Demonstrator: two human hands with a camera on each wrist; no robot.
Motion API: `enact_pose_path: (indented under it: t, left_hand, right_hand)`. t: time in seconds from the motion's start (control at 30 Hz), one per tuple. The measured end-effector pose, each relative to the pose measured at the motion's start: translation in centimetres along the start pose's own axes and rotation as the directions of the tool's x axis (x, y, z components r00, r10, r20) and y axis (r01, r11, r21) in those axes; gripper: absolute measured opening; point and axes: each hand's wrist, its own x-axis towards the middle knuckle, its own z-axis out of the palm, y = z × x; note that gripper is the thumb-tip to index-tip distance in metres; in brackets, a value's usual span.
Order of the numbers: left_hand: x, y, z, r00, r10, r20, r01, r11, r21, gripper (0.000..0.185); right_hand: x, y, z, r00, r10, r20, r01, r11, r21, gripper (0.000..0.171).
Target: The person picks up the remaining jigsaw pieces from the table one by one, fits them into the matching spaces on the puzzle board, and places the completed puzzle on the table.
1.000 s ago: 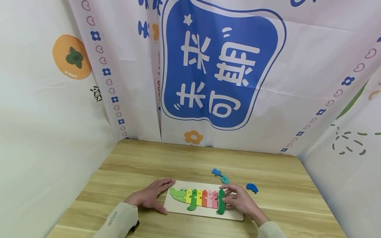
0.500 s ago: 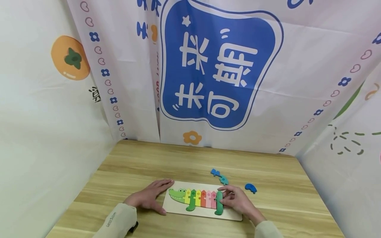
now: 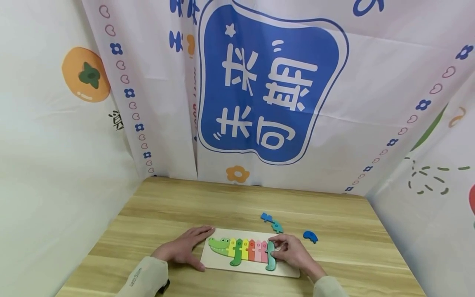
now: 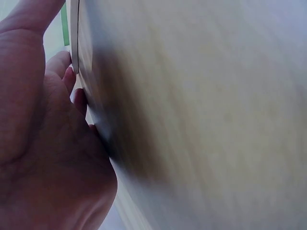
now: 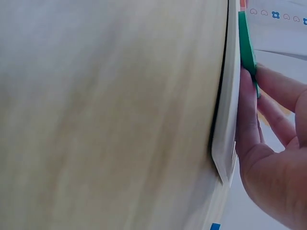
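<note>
A pale wooden puzzle board [image 3: 219,262] lies on the table, bearing a crocodile with a green head [image 3: 219,245]. Behind the head run upright yellow, green, red and pink pieces [image 3: 258,251]. My left hand [image 3: 182,249] rests at the board's left end, thumb and fingers spread along that edge. With thumb and fingers, my right hand [image 3: 293,251] pinches a green leg-shaped puzzle piece [image 3: 271,260] right beside the last pink piece. In the right wrist view, this green piece [image 5: 247,45] stands edge-on at the board's face, between thumb and fingers.
Beyond the board lie a blue puzzle piece [image 3: 266,217] and a teal puzzle piece [image 3: 276,226], end to end. Another, curved blue piece [image 3: 310,236] lies farther right. A printed cloth [image 3: 326,165] hangs along the wooden table's [image 3: 178,202] back edge.
The green piece has tilted in my right hand, its face now shinier, and sits slightly closer to the pink pieces. My left hand keeps its place on the board. The head view shifts slightly.
</note>
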Motion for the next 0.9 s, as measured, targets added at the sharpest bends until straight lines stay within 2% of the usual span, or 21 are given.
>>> enact_pose_path:
  t: [0.3, 0.57, 0.77, 0.9]
  left_hand:
    - [-0.17, -0.06, 0.18, 1.000, 0.010, -0.002, -0.010, 1.000, -0.002, 0.116]
    - [-0.38, -0.23, 0.33, 1.000, 0.000, -0.011, 0.000, 1.000, -0.001, 0.116]
    - [-0.43, -0.29, 0.34, 1.000, 0.014, -0.017, -0.014, 1.000, 0.007, 0.117]
    - [-0.44, -0.24, 0.27, 1.000, 0.019, -0.016, -0.019, 1.000, 0.011, 0.117]
  right_hand:
    - [-0.05, -0.44, 0.11, 0.999, 0.030, -0.014, -0.031, 0.997, -0.069, 0.040]
    - [0.11, -0.61, 0.29, 1.000, 0.011, -0.006, -0.012, 0.996, -0.085, 0.040]
    - [0.31, -0.65, 0.19, 1.000, 0.027, 0.002, -0.026, 0.989, -0.145, 0.042]
    - [0.25, -0.66, 0.22, 1.000, 0.030, 0.003, -0.029, 0.990, -0.137, 0.042]
